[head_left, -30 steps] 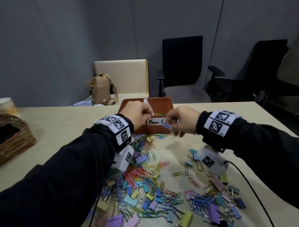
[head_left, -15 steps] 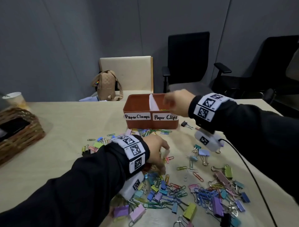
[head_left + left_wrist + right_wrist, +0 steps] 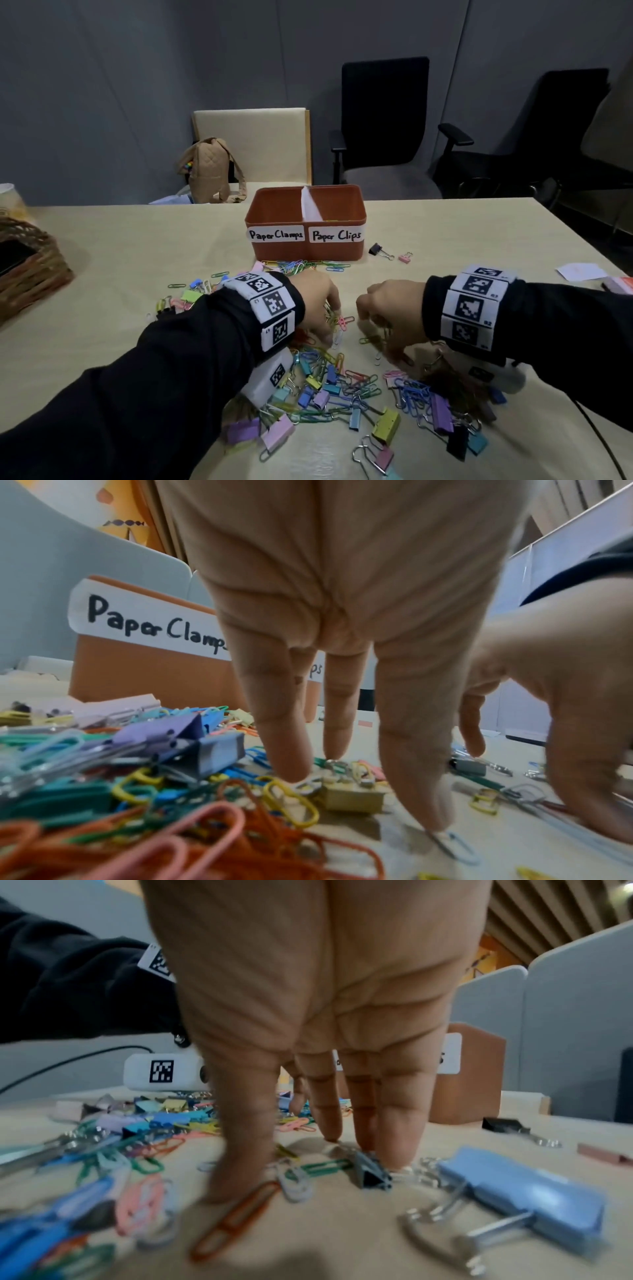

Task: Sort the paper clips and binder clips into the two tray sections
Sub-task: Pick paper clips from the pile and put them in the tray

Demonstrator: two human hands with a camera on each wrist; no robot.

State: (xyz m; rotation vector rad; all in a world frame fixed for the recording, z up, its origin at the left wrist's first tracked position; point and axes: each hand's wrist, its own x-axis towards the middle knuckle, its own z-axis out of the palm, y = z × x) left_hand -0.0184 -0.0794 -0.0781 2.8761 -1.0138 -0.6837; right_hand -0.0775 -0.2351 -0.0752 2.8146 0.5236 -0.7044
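The orange tray [image 3: 305,251] stands at mid-table, labelled "Paper Clamps" on the left and "Paper Clips" on the right, with a white divider. In front of it lies a mixed pile of coloured paper clips and binder clips [image 3: 342,387]. My left hand [image 3: 329,337] reaches down into the pile; its fingers [image 3: 284,750] are straight, with a small gold binder clip [image 3: 352,798] between finger and thumb tips. My right hand [image 3: 387,346] is beside it, fingertips [image 3: 404,1137] touching the table at a small grey binder clip [image 3: 371,1173]. Neither hand lifts anything.
A black binder clip [image 3: 378,249] and a pink one [image 3: 405,257] lie right of the tray. A wicker basket [image 3: 30,274] sits at the left edge, a paper note [image 3: 579,272] at the right. A large blue binder clip [image 3: 524,1194] lies near my right hand.
The right hand has come down from over the tray's Paper Clips section to the table beside the left hand. The left hand stays low on the pile.
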